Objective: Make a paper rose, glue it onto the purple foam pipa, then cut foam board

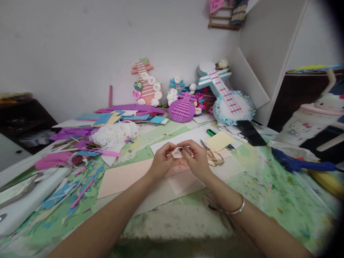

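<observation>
Both my hands meet over the middle of the table, pinching a small pale pink piece of paper (177,154) between their fingertips. My left hand (161,160) grips its left side with fingers curled. My right hand (197,159) holds the right side; a silver bangle (236,209) circles that wrist. Under my hands lie a peach paper sheet (120,178) and a white sheet (188,184). Gold-handled scissors (213,156) lie just right of my right hand.
Paper guitar crafts (146,86) (225,96) lean on the back wall. Coloured paper scraps (80,179) and white string (115,133) cover the left side. A yellow note (219,140), green marker (211,132), black phone (251,132) and blue glue gun (301,164) sit right.
</observation>
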Demonstrator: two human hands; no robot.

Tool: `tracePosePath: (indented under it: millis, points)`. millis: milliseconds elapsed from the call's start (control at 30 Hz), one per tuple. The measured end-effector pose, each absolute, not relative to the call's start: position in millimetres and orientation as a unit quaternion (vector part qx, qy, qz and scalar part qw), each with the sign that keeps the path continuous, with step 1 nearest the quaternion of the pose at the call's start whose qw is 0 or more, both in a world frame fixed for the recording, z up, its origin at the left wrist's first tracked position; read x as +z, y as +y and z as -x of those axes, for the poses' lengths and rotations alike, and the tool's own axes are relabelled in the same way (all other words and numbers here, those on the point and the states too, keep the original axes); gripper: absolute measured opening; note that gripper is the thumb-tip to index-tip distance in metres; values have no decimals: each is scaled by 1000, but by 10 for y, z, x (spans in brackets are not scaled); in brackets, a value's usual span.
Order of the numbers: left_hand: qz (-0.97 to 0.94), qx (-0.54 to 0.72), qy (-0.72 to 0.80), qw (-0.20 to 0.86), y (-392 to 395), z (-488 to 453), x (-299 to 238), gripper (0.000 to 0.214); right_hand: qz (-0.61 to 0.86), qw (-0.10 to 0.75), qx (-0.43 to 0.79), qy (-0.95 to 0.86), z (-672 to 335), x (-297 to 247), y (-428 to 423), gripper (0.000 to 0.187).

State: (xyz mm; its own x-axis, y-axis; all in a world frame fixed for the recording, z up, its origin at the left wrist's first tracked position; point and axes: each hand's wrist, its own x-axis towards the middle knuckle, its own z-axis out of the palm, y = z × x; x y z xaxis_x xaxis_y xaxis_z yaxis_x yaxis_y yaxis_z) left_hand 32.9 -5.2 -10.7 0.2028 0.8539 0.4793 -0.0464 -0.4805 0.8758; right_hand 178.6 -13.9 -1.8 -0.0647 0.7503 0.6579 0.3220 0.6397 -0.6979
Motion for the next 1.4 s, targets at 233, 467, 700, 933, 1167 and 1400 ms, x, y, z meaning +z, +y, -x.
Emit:
tracePosePath:
  millis: [233, 467, 700, 933, 1167, 1400]
  points:
    - [-653, 541, 320, 423, -64, -325, -79, 24, 406, 569, 206, -685, -1774, -22, -149, 13]
    - [-659, 538, 338, 404, -60, -313, -107, 15, 398, 560, 188, -702, -1772, -35, -138, 11]
    - [-689, 532, 360, 335, -49, -297, -140, 8, 370, 544, 43, -752, -1768, -11, -194, 10]
    - [-685, 540, 364, 326, -34, -294, -169, 9, 309, 543, -26, -781, -1738, -11, -202, 11]
    - [-748, 581, 312, 67, -107, -282, -107, 20, 404, 556, 22, -726, -1782, -22, -171, 12]
    - [-803, 510, 279, -135, -105, -217, -98, 14, 422, 562, 46, -710, -1792, -29, -163, 13]
